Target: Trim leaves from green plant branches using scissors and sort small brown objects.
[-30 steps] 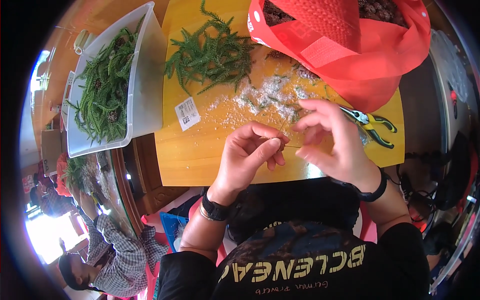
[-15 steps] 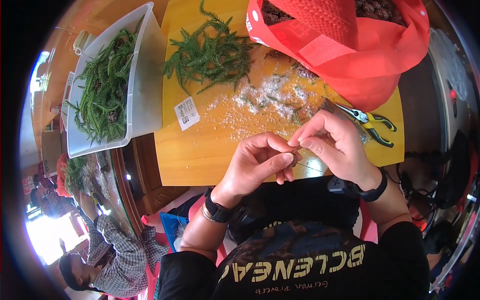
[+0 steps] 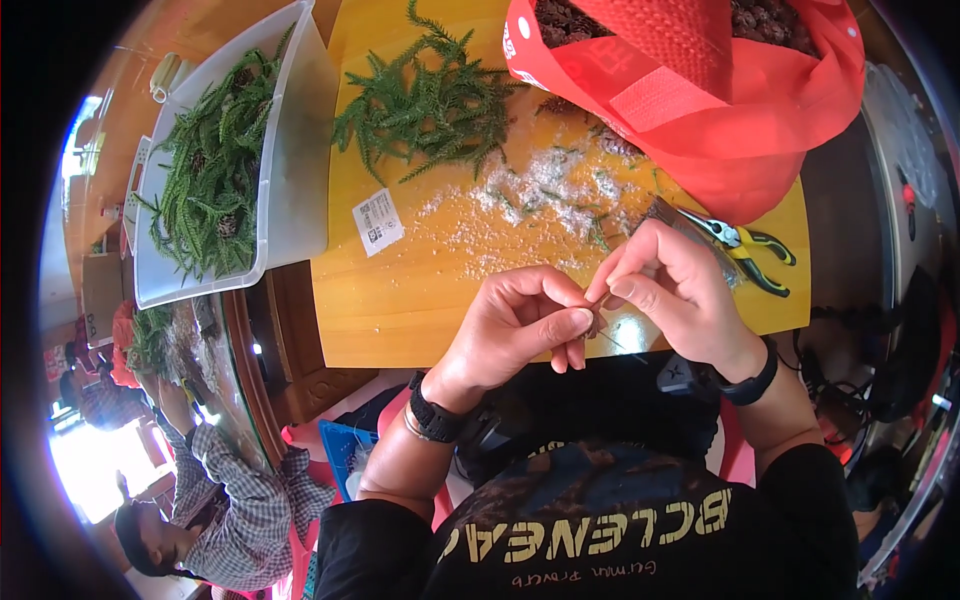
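Observation:
My left hand [image 3: 525,325] is closed, thumb against fingers, around a small brown thing [image 3: 599,323] that is mostly hidden. Fingertips of my right hand [image 3: 670,290] pinch together right beside it, touching the same spot. A thin dark strand, perhaps wire, shows just below the fingers; what my right hand grips is too small to make out. Both hands hover over the near edge of the yellow table [image 3: 400,320]. Close to my right hand lie pliers [image 3: 745,240] with yellow-and-black handles, beside a bundle of thin dark strands [image 3: 665,212].
A red bag [image 3: 740,150] of pine cones [image 3: 770,25] stands at the far right. Green artificial sprigs [image 3: 430,115], white flakes [image 3: 550,185] and a white label [image 3: 377,222] lie on the table. Left is a clear bin [image 3: 295,180] of sprigs; beyond, a co-worker in a checked shirt [image 3: 240,510].
Both hands stay nearly in place, still pinched together. The thin strand below the fingers now shows more plainly. The view has shifted slightly.

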Demonstrator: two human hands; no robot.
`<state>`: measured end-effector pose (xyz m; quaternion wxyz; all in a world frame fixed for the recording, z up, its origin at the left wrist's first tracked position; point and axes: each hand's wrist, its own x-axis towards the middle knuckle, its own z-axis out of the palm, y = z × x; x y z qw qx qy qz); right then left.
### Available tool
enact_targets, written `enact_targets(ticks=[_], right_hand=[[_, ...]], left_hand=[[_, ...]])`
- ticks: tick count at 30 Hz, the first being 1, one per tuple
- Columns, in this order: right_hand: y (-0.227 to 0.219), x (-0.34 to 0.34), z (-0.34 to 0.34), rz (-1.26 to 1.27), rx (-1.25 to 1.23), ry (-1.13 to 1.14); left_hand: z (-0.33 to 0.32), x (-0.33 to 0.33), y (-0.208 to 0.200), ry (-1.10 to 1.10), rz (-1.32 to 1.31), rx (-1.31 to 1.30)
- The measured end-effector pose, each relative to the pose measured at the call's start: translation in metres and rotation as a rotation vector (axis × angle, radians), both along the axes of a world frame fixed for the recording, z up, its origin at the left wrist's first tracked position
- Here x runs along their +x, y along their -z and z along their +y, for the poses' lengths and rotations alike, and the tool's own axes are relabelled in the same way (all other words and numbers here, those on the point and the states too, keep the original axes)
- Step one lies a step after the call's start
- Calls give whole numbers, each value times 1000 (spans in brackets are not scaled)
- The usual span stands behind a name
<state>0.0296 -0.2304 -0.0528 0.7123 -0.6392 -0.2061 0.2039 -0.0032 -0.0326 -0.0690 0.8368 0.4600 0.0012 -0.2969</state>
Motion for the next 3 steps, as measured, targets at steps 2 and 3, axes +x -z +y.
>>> enact_targets(ticks=[2, 3], right_hand=[[4, 2, -1, 138, 67, -40], [4, 3, -1, 189, 94, -56]], left_hand=[[1, 0, 0, 7, -1, -20], [1, -1, 0, 13, -2, -40]])
